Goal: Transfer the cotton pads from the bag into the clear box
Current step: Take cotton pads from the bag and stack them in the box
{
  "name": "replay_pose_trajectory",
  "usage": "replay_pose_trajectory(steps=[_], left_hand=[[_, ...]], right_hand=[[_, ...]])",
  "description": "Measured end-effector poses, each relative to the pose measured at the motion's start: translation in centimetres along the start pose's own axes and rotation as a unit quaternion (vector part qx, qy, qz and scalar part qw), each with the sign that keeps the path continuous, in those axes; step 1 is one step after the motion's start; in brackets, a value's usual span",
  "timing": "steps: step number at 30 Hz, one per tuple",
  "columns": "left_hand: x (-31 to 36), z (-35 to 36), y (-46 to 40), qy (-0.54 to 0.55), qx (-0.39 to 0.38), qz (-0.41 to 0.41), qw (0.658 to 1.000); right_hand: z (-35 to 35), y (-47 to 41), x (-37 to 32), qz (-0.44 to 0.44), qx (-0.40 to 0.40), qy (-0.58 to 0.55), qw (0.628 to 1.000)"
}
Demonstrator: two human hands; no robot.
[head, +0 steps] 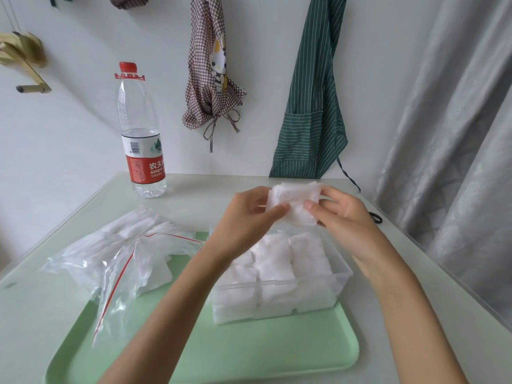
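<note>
Above the clear box [279, 293], both hands pinch a stack of cotton pads [295, 203], the left hand [246, 217] on its left edge, the right hand [340, 214] opposite. Left of the box lies the bag [110, 253], partly on the green tray [249, 350].

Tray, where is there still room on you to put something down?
The green tray is bare along its near edge, in front of the clear box and right of the plastic bag. Its far half is crowded by the bag and the box. The table is bare between the water bottle and the striped apron.
</note>
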State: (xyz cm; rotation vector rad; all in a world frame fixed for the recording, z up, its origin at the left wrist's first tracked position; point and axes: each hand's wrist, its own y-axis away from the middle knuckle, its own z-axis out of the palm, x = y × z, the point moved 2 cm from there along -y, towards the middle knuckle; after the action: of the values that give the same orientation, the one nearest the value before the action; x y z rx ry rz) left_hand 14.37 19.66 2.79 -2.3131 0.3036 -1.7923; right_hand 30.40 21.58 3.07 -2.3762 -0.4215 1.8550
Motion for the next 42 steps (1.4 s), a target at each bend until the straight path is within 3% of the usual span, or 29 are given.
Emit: replay_pose_trajectory(steps=[4,7,11,17,19,22,24,27,30,34,38,42], left_hand=[[1.7,0.2,-3.1,-0.142,-0.017,-0.013,0.990],[0.9,0.8,-4.8,-0.229,-0.059,-0.069,0.969],[-1.3,1.5,-5.3,-0.297,-0.114,-0.114,0.941],[-3.2,2.5,-4.7,-0.342,-0.128,-0.139,0.920],[-3.4,2.9,-4.7,-0.345,-0.133,-0.148,0.917],[-3.4,3.3,-4.7,-0.371,-0.146,-0.155,0.904],[-3.3,3.4,-4.6,-0.396,-0.147,-0.151,0.894],[-2.8,3.4,-4.2,-0.455,-0.091,-0.114,0.879],[-2.2,3.4,-3.8,-0.474,-0.018,0.005,0.880],[-2.2,3.9,-3.4,-0.513,-0.084,0.107,0.848],[-2.2,4.3,-3.6,-0.571,-0.115,0.122,0.804],[-2.0,4.2,-3.9,-0.600,-0.168,0.130,0.771]], right_hand=[[-1.3,-1.3,0.3,-0.039,0.075,0.087,0.993],[-1.6,-2.2,1.1,-0.036,0.060,0.192,0.979],[-1.6,-2.0,3.1,0.024,0.050,0.250,0.967],[-1.8,-1.0,4.3,0.029,0.046,0.295,0.954],[-1.8,-0.8,4.0,0.016,0.034,0.358,0.933],[-1.5,-0.7,3.4,-0.059,0.014,0.499,0.865],[-1.4,-0.8,3.5,-0.104,-0.025,0.535,0.838],[-1.7,-1.0,4.1,-0.087,-0.077,0.531,0.839],[-1.9,-1.2,4.6,-0.049,-0.097,0.527,0.843],[-1.9,-1.6,4.5,-0.017,-0.140,0.530,0.836],[-2.2,-1.6,3.6,-0.065,-0.059,0.508,0.857],[-2.5,-1.3,4.7,-0.012,-0.100,0.505,0.858]])
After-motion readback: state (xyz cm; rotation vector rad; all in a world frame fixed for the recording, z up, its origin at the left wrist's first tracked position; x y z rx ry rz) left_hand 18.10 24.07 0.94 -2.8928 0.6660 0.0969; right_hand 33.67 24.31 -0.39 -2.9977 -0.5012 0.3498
